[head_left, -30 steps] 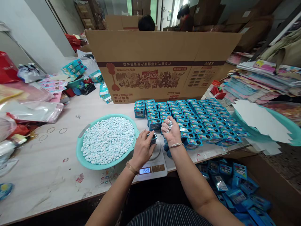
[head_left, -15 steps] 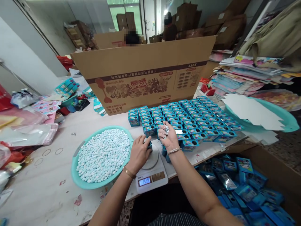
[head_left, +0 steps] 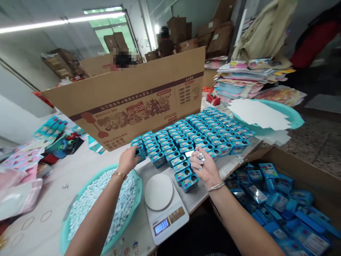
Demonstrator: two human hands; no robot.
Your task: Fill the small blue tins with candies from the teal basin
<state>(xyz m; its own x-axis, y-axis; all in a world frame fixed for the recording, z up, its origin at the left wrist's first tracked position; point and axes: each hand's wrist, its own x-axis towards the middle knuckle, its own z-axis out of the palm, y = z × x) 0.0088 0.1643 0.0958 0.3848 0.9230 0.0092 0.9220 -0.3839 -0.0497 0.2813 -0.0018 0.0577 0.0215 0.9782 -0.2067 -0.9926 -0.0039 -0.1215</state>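
Observation:
My left hand [head_left: 128,160] grips a small blue box [head_left: 140,153] at the near left end of the rows of boxes. White and pale blue candies [head_left: 201,157] rest in my right hand [head_left: 205,167], its fingers curled around them above the near boxes. Between my arms the white kitchen scale [head_left: 170,222] has a bare round plate [head_left: 159,192] and a lit display. Beneath my left forearm is a turquoise basin [head_left: 139,193] full of the same candies [head_left: 93,199]. Blue boxes [head_left: 183,174] with dark round holes on top stand in several rows.
Behind the rows stands a tall cardboard carton [head_left: 138,89]. At lower right, an open carton [head_left: 306,174] holds many loose blue boxes [head_left: 277,202]. Another turquoise basin [head_left: 297,121] carries white card sheets [head_left: 258,112]. Stacked papers [head_left: 239,83] lie at back right; two people are beyond the carton.
My left hand has lifted the blue box off the scale and carried it forward and left to the rows. My right hand still holds candies. The view has turned right.

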